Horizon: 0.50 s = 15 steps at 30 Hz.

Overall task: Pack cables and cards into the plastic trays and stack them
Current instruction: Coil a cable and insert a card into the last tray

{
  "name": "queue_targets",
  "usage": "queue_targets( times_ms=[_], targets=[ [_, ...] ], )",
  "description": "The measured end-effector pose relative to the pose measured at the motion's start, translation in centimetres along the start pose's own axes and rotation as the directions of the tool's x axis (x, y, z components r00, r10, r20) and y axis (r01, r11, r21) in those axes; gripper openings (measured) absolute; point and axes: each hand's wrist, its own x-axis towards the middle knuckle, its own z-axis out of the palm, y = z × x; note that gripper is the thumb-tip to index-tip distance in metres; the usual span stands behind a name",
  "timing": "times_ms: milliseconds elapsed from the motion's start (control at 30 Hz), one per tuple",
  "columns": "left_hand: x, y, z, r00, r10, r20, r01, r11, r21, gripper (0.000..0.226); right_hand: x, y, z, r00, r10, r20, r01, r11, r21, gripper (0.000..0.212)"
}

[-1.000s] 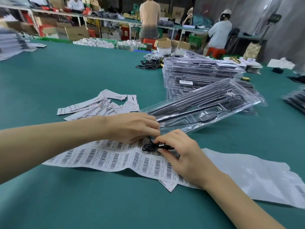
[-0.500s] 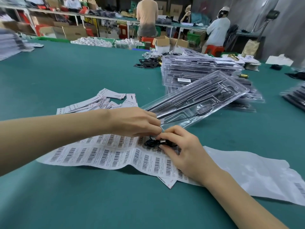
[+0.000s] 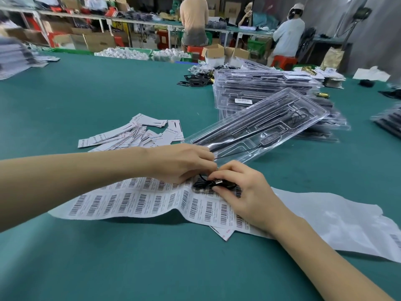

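The right hand [image 3: 245, 196] pinches a small black cable [image 3: 208, 183], coiled with its USB plug showing, just above the barcode label sheet [image 3: 130, 200]; the left hand [image 3: 184, 162], fingers curled, meets it at the same bundle, touching the near end of the open plastic tray [image 3: 256, 131]. The step looks like gathering the cable for its tray pocket (which pocket I cannot tell). Next it likely needs a short lift far-right, over the tray's raised rim. The tray leans on the stack of filled trays [image 3: 267, 88]; cards [image 3: 138, 135] lie left, with open green table [image 3: 108, 88] beyond them.
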Motion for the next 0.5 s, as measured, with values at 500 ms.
queue_targets(
  times_ms=[500],
  targets=[
    [-0.40, 0.04, 0.45, 0.992, -0.087, -0.090, 0.081, 0.995, -0.064, 0.012, -0.27, 0.18, -0.01, 0.999, 0.019, -0.028, -0.019, 1.000, -0.011, 0.022]
  ],
)
